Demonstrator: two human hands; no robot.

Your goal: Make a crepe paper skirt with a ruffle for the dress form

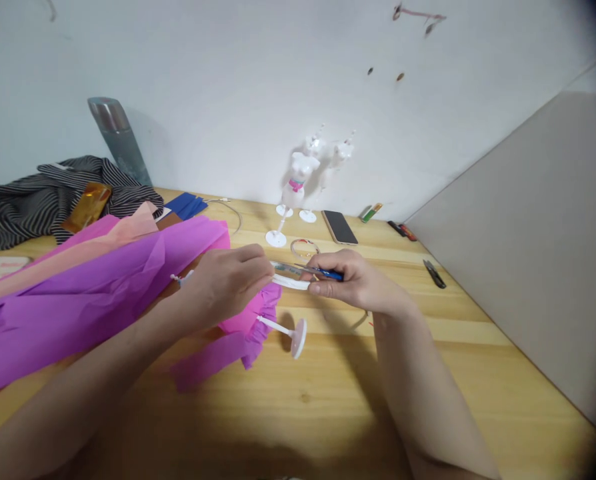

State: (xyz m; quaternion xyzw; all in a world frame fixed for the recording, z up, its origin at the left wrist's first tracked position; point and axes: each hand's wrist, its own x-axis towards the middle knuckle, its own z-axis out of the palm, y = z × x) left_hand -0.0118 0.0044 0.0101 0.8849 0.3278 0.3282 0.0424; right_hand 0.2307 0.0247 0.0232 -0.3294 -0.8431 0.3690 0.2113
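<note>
Between my two hands is a white curved band [291, 283], which looks like the edge of a roll of tape. My left hand [235, 277] pinches its left end, fingers closed. My right hand [345, 280] is closed around a blue-handled tool with a narrow grey blade [331, 273], its kind partly hidden by the fingers; the thumb touches the band's right end. Below my left hand lies a small mannequin, its white stand [298, 339] tipped on its side, wrapped in pink and purple crepe paper [263, 317]. My left hand hides its upper part.
Purple, pink and peach paper sheets [103, 280] spread across the left, near striped cloth [13, 200] and a bottle [121, 140]. Toward the wall stand white mannequins [298, 177]. A phone [340, 227], a bracelet [305, 249] and a utility knife [434, 274] lie on the table.
</note>
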